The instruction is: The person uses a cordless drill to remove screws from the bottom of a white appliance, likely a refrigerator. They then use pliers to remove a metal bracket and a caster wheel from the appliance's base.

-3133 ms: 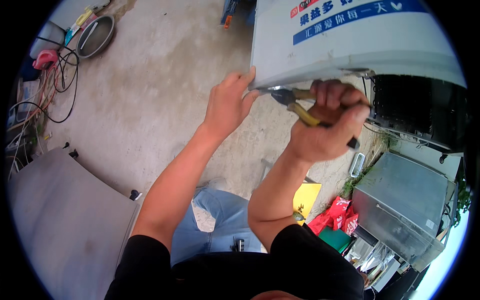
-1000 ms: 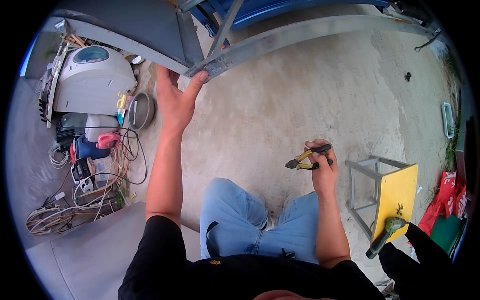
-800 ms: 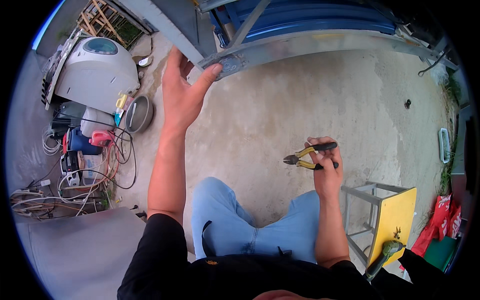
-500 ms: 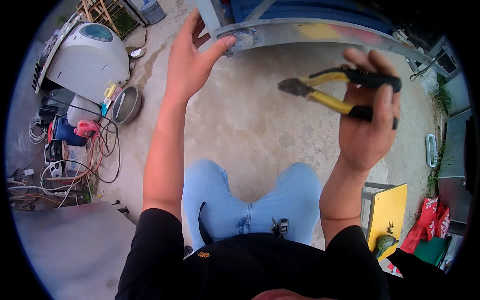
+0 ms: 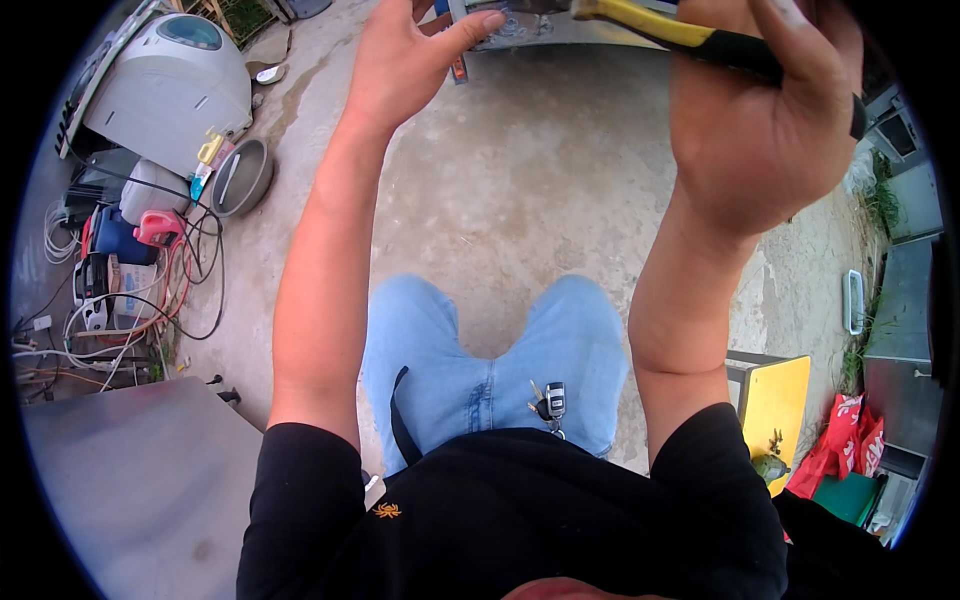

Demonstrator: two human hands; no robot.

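Note:
At the top edge, my left hand point(image 5: 405, 70) grips a corner of a grey metal frame point(image 5: 595, 34), its thumb laid over the front near a rough, shiny patch. Some of its fingers are cut off by the picture's edge. A pair of cutting pliers point(image 5: 655, 22) with yellow and black handles is held in my right hand point(image 5: 765, 140). The jaws reach left, close to the rough patch, and are partly out of view. One handle lies across my palm and the other is mostly hidden.
Left stand a white rounded appliance casing point(image 5: 170, 95), a grey basin point(image 5: 243, 178), bottles and tangled cables. A metal-topped surface point(image 5: 140, 480) fills the lower left. Lower right are a yellow stool-like stand point(image 5: 782, 400) and red bags point(image 5: 838, 440). Keys point(image 5: 550, 402) hang at my waist.
My right hand has carried the pliers up and left to the frame. The view has shifted, so the frame sits higher; my left hand stays at its corner.

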